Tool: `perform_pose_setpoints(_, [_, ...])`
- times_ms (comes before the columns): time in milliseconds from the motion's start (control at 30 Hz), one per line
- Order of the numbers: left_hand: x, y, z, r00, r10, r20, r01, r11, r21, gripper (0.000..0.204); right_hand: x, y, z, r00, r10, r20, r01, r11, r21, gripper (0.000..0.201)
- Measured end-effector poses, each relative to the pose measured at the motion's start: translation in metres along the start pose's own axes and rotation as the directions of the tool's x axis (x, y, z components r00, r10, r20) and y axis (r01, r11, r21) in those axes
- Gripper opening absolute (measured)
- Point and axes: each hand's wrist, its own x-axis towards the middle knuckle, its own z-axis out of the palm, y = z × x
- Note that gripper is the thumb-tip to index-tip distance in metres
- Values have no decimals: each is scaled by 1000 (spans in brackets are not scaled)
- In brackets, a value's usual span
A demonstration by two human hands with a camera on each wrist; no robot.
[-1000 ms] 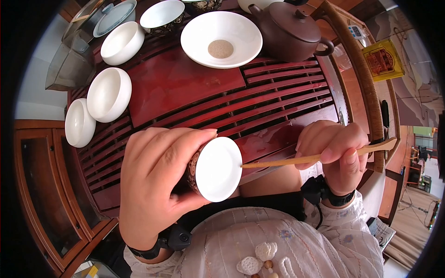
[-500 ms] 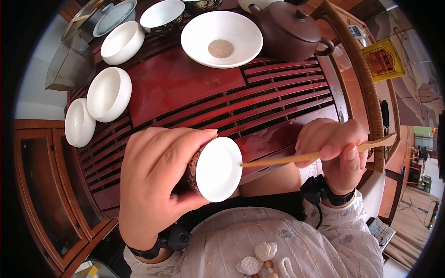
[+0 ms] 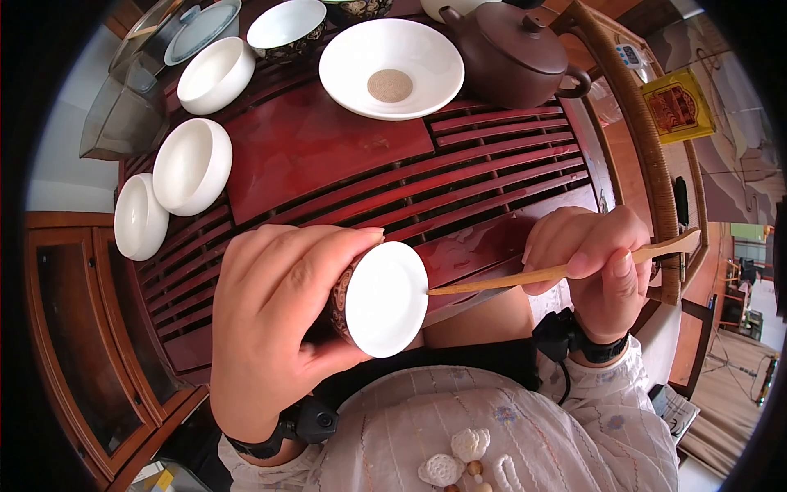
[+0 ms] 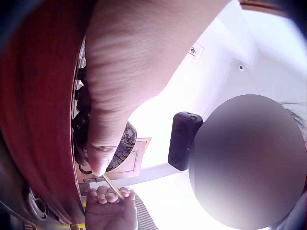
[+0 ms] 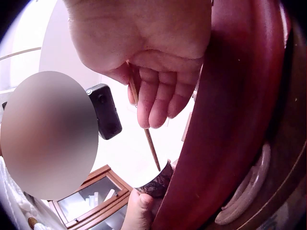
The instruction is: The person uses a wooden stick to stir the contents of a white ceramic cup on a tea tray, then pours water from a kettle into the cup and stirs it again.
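Note:
My left hand (image 3: 270, 312) grips a small teacup (image 3: 387, 299), its fingers and thumb curled round the dark patterned outside. The cup's white inside faces the head camera. Between thumb and fingers, my right hand (image 3: 602, 262) pinches a slim wooden tea pick (image 3: 492, 282), broader at its far right end. The pick's thin tip is right at the cup's right rim in the head view. From the right wrist, the pick (image 5: 151, 148) runs down from the palm to the mouth of the patterned cup (image 5: 157, 184).
A slatted red tea tray (image 3: 328, 156) lies beyond the hands. At its back stand a wide white bowl (image 3: 344, 66) with a brown disc in its bottom and a brown teapot (image 3: 512, 61). White cups (image 3: 194, 166) line the left side. A yellow box (image 3: 679, 107) sits far right.
The broad end of the tea pick has tipped up slightly as the right hand shifted its hold. Its tip has stayed at the cup's rim, and the left hand and cup have barely moved.

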Motion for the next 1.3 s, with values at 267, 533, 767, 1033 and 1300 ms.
perform_pose_setpoints(267, [1, 1, 0, 1000, 1, -12, -1, 1000, -12, 64, 1, -4, 1, 999, 37, 33, -38, 999, 14, 28])
perform_pose_setpoints(533, [1, 2, 0, 1000, -18, -3, 18, 1000, -24, 64, 2, -5, 3, 999, 43, -21, -44, 999, -12, 30])
perform_pose_setpoints(767, [1, 1, 0, 1000, -17, -6, 16, 999, -28, 64, 2, -4, 3, 1000, 27, 5, -27, 1000, -2, 29])
perform_pose_setpoints(1033, [1, 1, -1, 1000, -9, -8, 9, 1000, -25, 63, 3, -4, 5, 997, 65, -46, -64, 998, 23, 27])
perform_pose_setpoints(1300, [1, 1, 0, 1000, -10, -5, 10, 1000, -19, 63, 4, -5, 2, 999, 49, 9, -49, 999, 10, 29])
